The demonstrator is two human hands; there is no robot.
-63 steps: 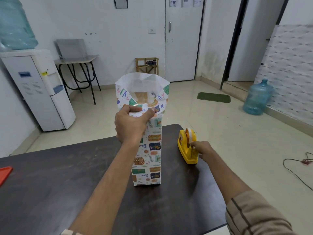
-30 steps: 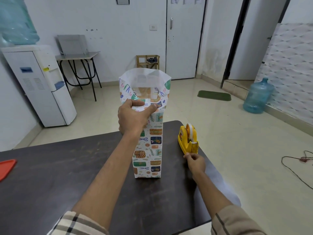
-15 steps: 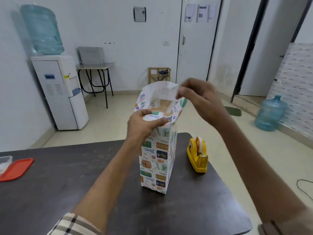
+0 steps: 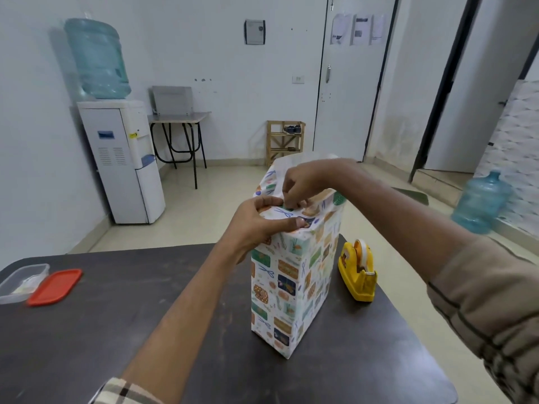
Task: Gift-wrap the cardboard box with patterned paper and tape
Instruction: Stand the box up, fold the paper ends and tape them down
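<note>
Holding patterned paper [image 4: 281,212] folded atop the upright box [image 4: 291,287].
Gripped by left hand [image 4: 256,225], pinched by right hand [image 4: 303,182]; beside tape dispenser [image 4: 357,272] on table [image 4: 116,330].

A single head-worn camera looks forward and down across the bench [image 4: 116,330] from its near edge. The box [image 4: 280,287] stands close at centre, and the far door [image 4: 344,97] fills the upper frame
</note>
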